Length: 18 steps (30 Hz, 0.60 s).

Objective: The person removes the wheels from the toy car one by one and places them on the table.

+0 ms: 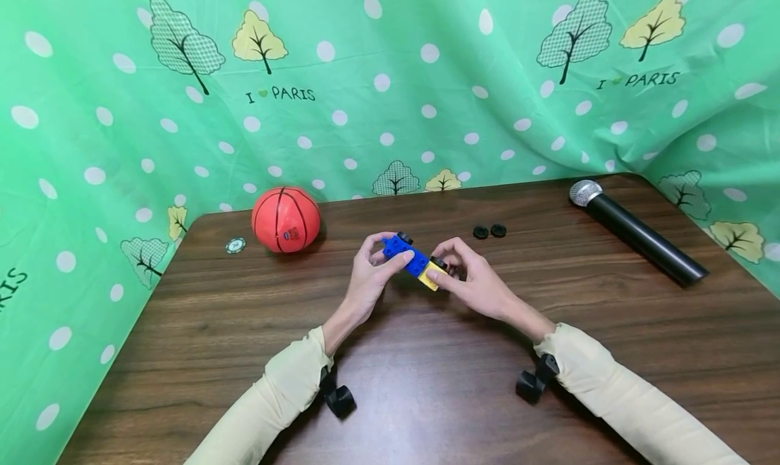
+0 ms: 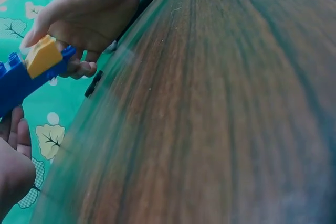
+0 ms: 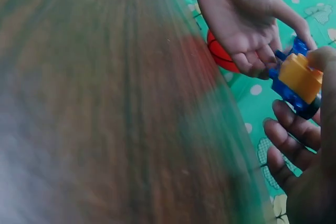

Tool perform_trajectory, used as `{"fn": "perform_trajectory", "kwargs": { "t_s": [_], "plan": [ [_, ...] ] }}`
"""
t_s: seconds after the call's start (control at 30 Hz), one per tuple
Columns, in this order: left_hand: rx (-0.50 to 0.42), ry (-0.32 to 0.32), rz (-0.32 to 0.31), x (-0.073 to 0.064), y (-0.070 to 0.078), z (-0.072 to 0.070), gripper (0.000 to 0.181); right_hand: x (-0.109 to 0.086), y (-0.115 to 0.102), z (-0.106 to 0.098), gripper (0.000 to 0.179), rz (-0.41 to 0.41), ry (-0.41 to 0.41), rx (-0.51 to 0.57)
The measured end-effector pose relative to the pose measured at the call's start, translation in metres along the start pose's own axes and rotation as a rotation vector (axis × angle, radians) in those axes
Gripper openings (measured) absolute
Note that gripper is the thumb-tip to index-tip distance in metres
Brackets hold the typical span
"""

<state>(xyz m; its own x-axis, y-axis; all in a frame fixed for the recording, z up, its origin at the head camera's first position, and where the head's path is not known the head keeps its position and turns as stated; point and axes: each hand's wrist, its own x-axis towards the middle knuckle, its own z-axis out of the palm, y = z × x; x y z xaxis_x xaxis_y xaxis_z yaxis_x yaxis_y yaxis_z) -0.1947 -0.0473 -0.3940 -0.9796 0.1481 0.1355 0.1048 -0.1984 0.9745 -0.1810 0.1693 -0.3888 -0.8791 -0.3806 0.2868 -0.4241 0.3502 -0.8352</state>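
A toy car [image 1: 416,264] of blue and yellow building-block pieces is held above the table between both hands. My left hand [image 1: 367,275] grips its blue end, thumb on top and fingers beneath. At the other end, my right hand [image 1: 481,285] pinches the car by the yellow brick [image 1: 429,281], beside a black wheel [image 1: 438,262]. Another black wheel [image 1: 405,237] shows at the blue end. The right wrist view has the yellow brick [image 3: 298,77] on the blue base, partly covered by the right thumb. Two loose black wheels [image 1: 489,231] lie on the table beyond the right hand.
On the brown wooden table [image 1: 402,397], a red toy basketball [image 1: 286,219] and a poker chip [image 1: 235,246] are at the back left. A black microphone [image 1: 640,233] with a silver head lies at the right. Green printed cloth [image 1: 378,113] hangs behind the table.
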Motion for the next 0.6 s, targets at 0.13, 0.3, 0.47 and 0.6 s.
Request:
{"fn": "perform_trajectory", "kwargs": {
  "t_s": [0.13,0.3,0.47,0.6],
  "plan": [
    [-0.008,0.031,0.011,0.0006,-0.0005,0.0040,0.045,-0.0009,-0.0025,0.0043,0.032,0.012,-0.029,-0.027],
    [-0.007,0.025,0.025,0.0010,-0.0009,0.0077,0.040,-0.0022,-0.0072,0.0085,0.038,-0.005,-0.046,-0.074],
    [-0.036,-0.017,0.034,0.0014,-0.0016,0.0086,0.035,-0.0042,-0.0063,0.0092,0.026,-0.042,-0.063,-0.073],
    [-0.064,-0.052,0.018,0.0006,-0.0018,0.0084,0.036,-0.0041,-0.0049,0.0086,0.012,-0.027,-0.034,-0.019]
  ]
}}
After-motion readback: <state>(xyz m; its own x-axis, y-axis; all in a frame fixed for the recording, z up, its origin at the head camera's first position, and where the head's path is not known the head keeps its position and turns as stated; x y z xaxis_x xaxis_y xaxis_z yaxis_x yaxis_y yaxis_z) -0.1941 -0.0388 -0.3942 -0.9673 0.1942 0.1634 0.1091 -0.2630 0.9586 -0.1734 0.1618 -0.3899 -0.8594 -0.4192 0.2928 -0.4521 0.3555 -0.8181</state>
